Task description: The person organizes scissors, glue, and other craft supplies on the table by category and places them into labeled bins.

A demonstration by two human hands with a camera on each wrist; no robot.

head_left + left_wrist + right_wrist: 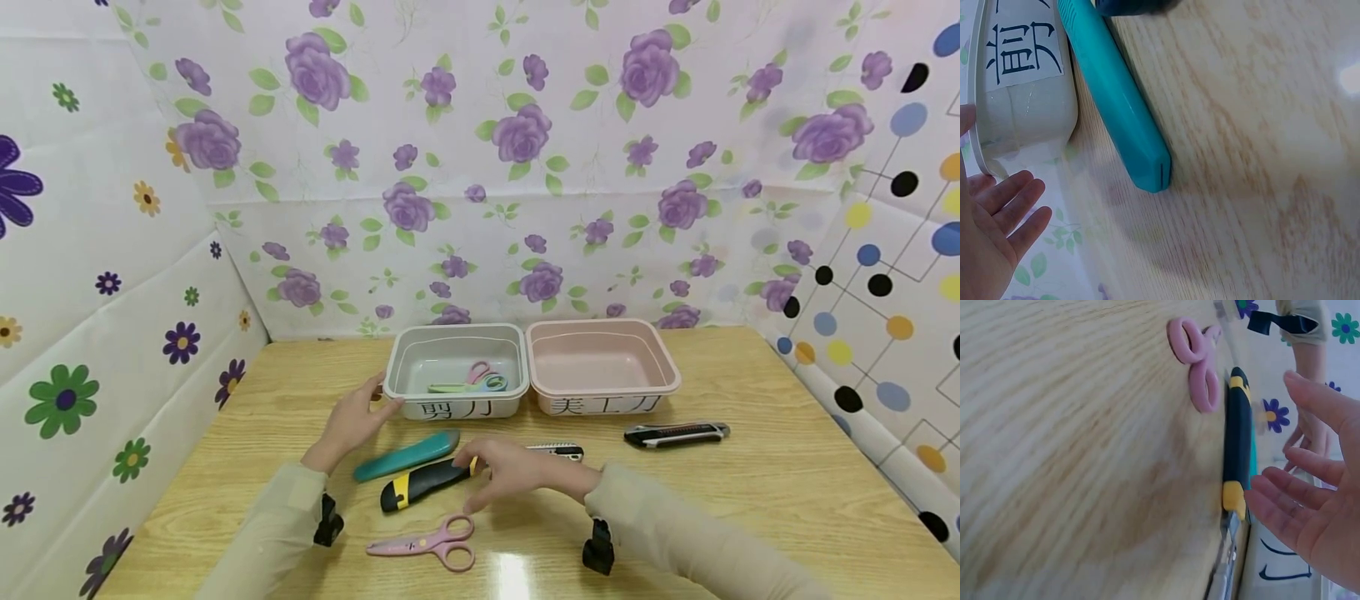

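My left hand (356, 425) touches the left front corner of a grey-white bin (465, 332), thumb and index finger at its rim, the other fingers loosely extended. Over the table my right hand (510, 468) hovers with parted, slightly bent fingers and nothing in its grasp. Beneath and beside it lies a black-and-yellow utility knife (1239, 437), with a silver cutter (555, 450) partly hidden behind the hand. Pink scissors (420, 544) lie nearer, below the right thumb. A teal utility knife (1119, 103) rests in front of the grey-white bin, close to my left hand.
Scissors with pink and blue handles (480, 379) lie inside the grey-white bin. A pink bin (600, 398) stands against its right side; both have printed labels in front. One black-and-silver cutter (675, 434) lies at the right. Flowered cloth (480, 208) hangs behind the table.
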